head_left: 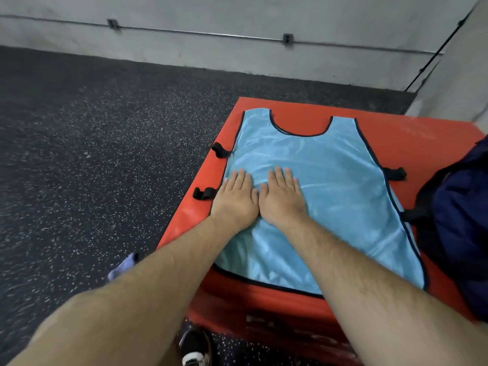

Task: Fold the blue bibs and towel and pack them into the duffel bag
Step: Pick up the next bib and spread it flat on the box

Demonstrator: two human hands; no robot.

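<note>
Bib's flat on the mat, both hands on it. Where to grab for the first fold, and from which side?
Probably the two shoulder straps at the far end of the bib. Pinch each from above: they are narrow, lie flat on the mat, and are clear of the left hand and right hand pressing mid-bib. The bag crowds the right edge.
</note>
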